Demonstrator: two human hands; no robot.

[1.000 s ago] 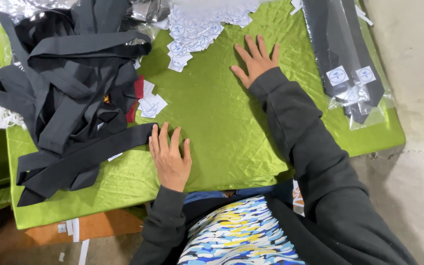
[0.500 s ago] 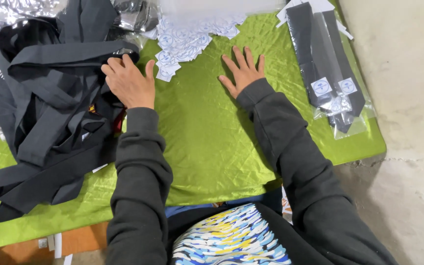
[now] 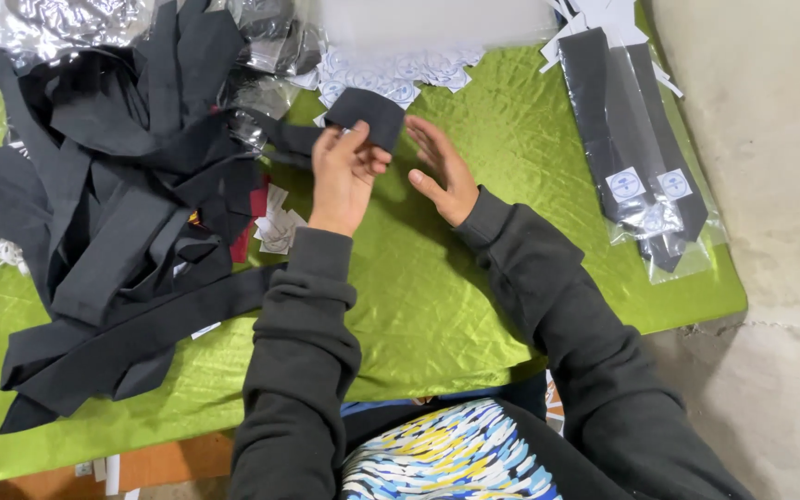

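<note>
My left hand (image 3: 343, 174) grips the end of a black necktie (image 3: 365, 116), lifted a little above the green satin tablecloth (image 3: 437, 306). The tie trails left toward a big heap of black neckties (image 3: 113, 213). My right hand (image 3: 443, 169) hovers just right of the tie end, fingers apart, holding nothing. Both arms wear dark sleeves.
Packed ties in clear plastic bags (image 3: 636, 148) lie at the table's right side. A pile of small white round labels (image 3: 391, 69) sits at the back, more white tags (image 3: 280, 227) by the heap. Crinkled clear bags (image 3: 57, 23) lie at the back left. Grey concrete floor (image 3: 770, 231) is on the right.
My left hand went from the tie heap to the table's middle, pulling a tie end with it. My right hand lifted off the cloth and turned toward the tie.
</note>
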